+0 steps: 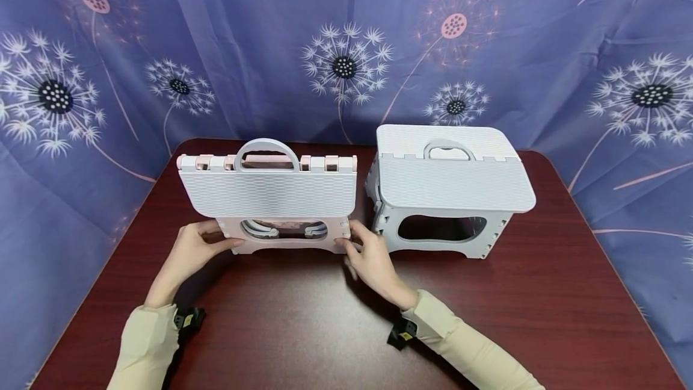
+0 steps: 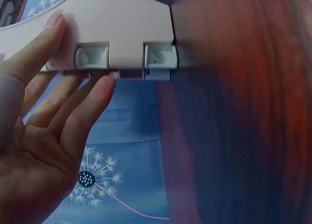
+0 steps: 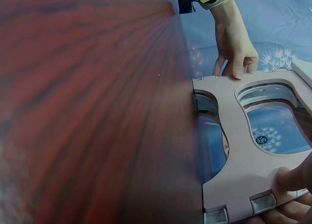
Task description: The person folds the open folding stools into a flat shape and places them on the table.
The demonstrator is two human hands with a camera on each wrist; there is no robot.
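Note:
A pink and white folding step stool [image 1: 267, 194] stands on the table at the left, its textured top hinged up in a ridge with the arched handle on top. My left hand [image 1: 190, 253] holds the lower left side of its front leg panel [image 2: 131, 19], thumb on the front face and fingers at the hinged edge. Opposite it, my right hand [image 1: 373, 257] pinches the right side of that panel, the thumb [image 3: 292, 179] on its face and the other fingers behind. Through the panel's cut-out, curved grey parts [image 3: 270, 93] show.
Right of it stands a second, white folding stool [image 1: 455, 182], unfolded with a flat top. Both rest toward the back of the dark red wooden table [image 1: 303, 330]. Blue cloth [image 1: 260, 47] with dandelion prints hangs behind and beside the table.

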